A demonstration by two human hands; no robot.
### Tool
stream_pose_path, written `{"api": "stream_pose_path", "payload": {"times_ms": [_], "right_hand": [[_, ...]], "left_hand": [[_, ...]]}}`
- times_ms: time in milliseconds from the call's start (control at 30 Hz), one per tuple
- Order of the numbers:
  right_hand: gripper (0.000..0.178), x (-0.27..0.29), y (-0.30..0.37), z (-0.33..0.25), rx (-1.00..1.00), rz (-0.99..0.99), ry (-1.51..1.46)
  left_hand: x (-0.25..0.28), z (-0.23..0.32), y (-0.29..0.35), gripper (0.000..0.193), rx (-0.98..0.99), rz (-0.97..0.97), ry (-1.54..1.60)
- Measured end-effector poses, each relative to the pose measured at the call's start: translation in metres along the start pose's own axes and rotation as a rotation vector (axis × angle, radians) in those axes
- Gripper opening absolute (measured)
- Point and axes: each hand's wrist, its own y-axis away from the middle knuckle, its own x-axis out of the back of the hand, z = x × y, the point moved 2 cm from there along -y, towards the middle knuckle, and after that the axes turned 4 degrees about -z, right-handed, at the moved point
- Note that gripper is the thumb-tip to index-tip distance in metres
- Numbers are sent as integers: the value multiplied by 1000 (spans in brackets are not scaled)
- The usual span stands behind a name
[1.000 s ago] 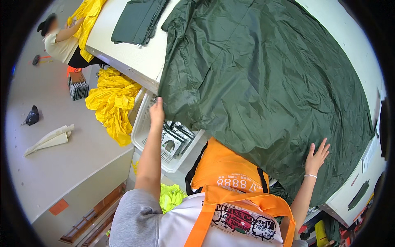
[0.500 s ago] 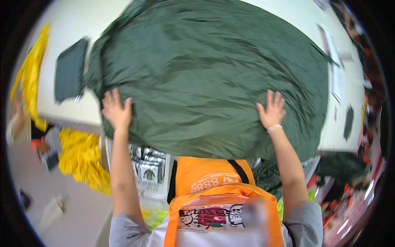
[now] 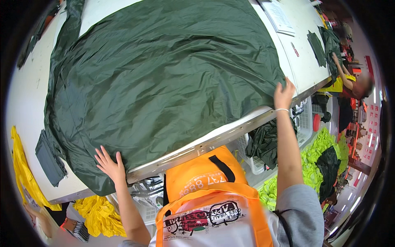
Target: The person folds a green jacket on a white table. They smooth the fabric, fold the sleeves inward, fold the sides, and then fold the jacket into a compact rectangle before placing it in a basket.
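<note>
A wide sheet of dark green thin fabric (image 3: 173,82) lies wrinkled over the white table (image 3: 24,90). Its near left part hangs past the table's front edge. My left hand (image 3: 110,165) rests flat on the fabric near that edge, fingers spread. Farther off to the right, my right hand (image 3: 284,95), with a pale band at the wrist, is at the fabric's right border; its thumb stands apart from its fingers, and no fold shows gripped in it. Beside the fabric's left border lies a folded dark green piece (image 3: 51,158).
Yellow fabric (image 3: 24,168) lies at the table's left end, with more yellow cloth (image 3: 101,216) below. A notebook (image 3: 277,16), a red pen-like thing (image 3: 295,49) and a folded green strip (image 3: 316,48) lie at right. Below stand white baskets (image 3: 303,119) and lime cloth (image 3: 319,158). Co-workers are at both sides.
The view has turned and shifted. The fabric's near right border now lies back on the table, baring the front edge. My right hand has moved from on the fabric to its right border.
</note>
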Motion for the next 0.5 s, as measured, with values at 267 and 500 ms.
{"api": "stream_pose_path", "payload": {"times_ms": [267,500], "right_hand": [[35,-9,-39,180,-922,-902,-671],[37,3,-110,159,-759,-1241,-250]], "left_hand": [[-2,7,15,72,352,-120,86],[-34,24,37,74,417,-132,2]]}}
